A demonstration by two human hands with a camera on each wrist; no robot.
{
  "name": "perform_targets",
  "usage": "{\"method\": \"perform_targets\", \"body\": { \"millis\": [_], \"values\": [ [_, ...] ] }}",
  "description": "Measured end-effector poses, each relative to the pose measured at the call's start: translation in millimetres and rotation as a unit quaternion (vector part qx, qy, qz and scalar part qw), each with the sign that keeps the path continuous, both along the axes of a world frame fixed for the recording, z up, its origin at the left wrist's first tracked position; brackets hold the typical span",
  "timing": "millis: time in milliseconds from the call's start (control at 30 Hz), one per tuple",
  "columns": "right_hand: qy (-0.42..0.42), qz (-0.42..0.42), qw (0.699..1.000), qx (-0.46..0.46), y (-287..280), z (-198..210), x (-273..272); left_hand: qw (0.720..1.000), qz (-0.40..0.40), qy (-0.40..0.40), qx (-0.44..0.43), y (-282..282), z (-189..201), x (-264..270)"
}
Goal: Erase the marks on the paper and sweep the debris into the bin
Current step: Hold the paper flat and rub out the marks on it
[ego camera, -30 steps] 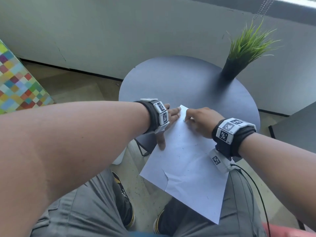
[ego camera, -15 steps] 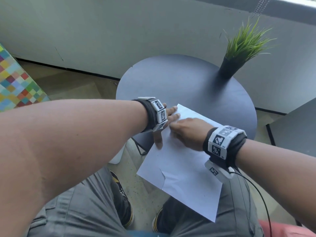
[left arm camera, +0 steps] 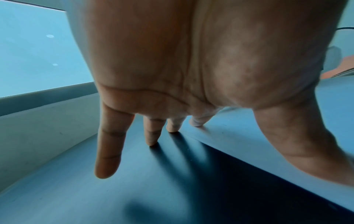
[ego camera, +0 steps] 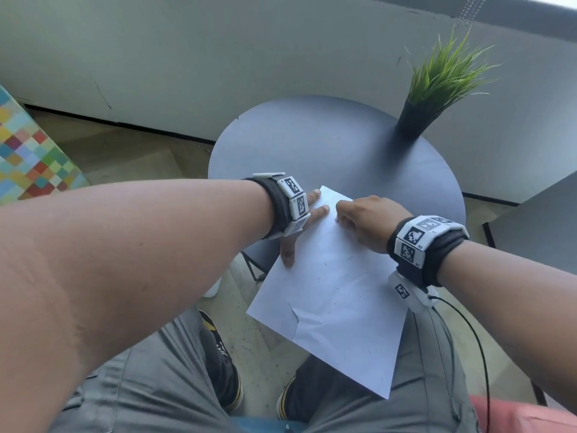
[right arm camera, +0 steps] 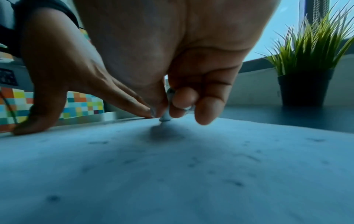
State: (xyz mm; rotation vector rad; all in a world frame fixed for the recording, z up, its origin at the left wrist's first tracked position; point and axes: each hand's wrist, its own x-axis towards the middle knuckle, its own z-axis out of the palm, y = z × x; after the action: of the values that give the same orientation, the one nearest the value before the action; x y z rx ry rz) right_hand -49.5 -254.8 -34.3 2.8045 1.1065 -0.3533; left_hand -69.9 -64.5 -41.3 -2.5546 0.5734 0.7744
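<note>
A white sheet of paper point(ego camera: 337, 295) hangs off the near edge of the round dark table point(ego camera: 312, 145), with a tear on its left edge and small dark crumbs scattered on it point(right arm camera: 237, 183). My left hand point(ego camera: 307, 218) lies flat with straight fingers point(left arm camera: 107, 151), pressing the paper's upper left edge, thumb stretched along the side. My right hand point(ego camera: 365, 220) pinches a small white eraser point(right arm camera: 165, 117) between thumb and fingers, its tip down on the paper near the top corner. No bin shows in any view.
A black pot with green grass point(ego camera: 415, 120) stands at the table's far right. A colourful checkered block point(ego camera: 28, 154) is on the floor at left. A dark surface point(ego camera: 543, 226) sits to the right. My knees lie under the paper's overhanging part.
My right hand slid left toward the left hand, then back up and right toward the paper's top corner, rubbing with the eraser. The left hand stayed pressing the paper.
</note>
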Motion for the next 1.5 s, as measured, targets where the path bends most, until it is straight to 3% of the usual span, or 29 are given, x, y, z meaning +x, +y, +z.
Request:
{"method": "perform_targets", "body": {
  "millis": [67, 167, 333, 467, 633, 767, 933, 1067, 1233, 1367, 1500],
  "values": [
    [0.007, 0.023, 1.0, -0.01, 7, 0, -10, 1.0, 0.004, 0.003, 0.009, -2, 1, 0],
    [0.067, 0.121, 0.99, -0.018, 18, -5, -44, 1.0, 0.004, -0.001, 0.006, -3, 3, 0],
    [0.012, 0.001, 1.0, -0.001, -3, 2, -7, 1.0, 0.007, -0.005, 0.021, -9, 3, -3],
    [0.077, 0.12, 0.99, 0.004, 13, -6, -48, 1.0, 0.005, -0.004, 0.023, -7, 5, -3],
    [0.007, 0.015, 1.0, 0.0, -1, 0, -14, 1.0, 0.001, -0.01, 0.025, -8, 5, -5],
    [0.07, 0.119, 0.99, 0.008, 19, -7, -51, 0.999, 0.005, -0.005, 0.035, -10, 6, -4],
    [0.026, -0.005, 1.0, -0.011, 3, 3, -15, 1.0, 0.004, -0.027, 0.003, -3, -2, -6],
    [0.079, 0.072, 0.994, -0.001, 15, -4, -44, 1.0, 0.01, -0.003, 0.024, -10, 7, -6],
    [0.051, -0.069, 0.996, 0.008, -10, 5, -4, 1.0, 0.003, -0.015, 0.014, -7, 6, -8],
    [0.043, -0.052, 0.998, 0.015, -9, -4, -10, 0.994, 0.088, 0.002, -0.067, -13, 2, -13],
    [0.033, -0.039, 0.999, 0.005, -10, 0, -10, 0.99, 0.097, -0.017, -0.104, -16, -6, -22]
  ]
}}
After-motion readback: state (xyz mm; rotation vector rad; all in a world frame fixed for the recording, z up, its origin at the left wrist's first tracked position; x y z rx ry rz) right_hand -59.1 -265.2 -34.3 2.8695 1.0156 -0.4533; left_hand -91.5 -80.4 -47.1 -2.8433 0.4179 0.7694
